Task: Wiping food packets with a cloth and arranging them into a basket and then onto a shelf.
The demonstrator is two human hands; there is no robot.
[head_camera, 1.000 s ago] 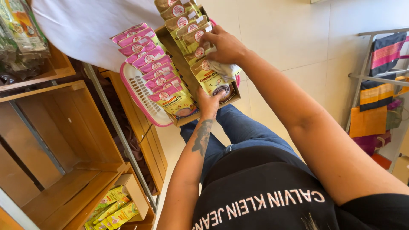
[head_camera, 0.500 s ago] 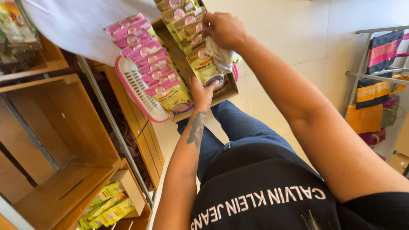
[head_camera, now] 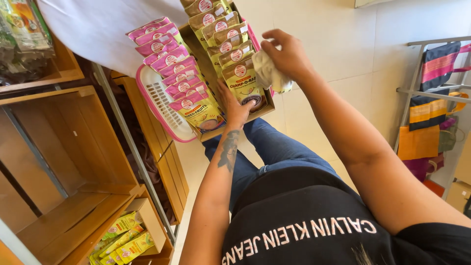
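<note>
The right hand has its fingers curled tight around a crumpled white cloth, pressing it against the upper edge of the front olive-green pouch. The left hand has its fingers closed narrowly between the two rows, gripping the cardboard tray near its front edge. The green pouches stand in the tray's right row, pink pouches in its left. A pink basket sits against the tray's left side, above wooden crates.
</note>
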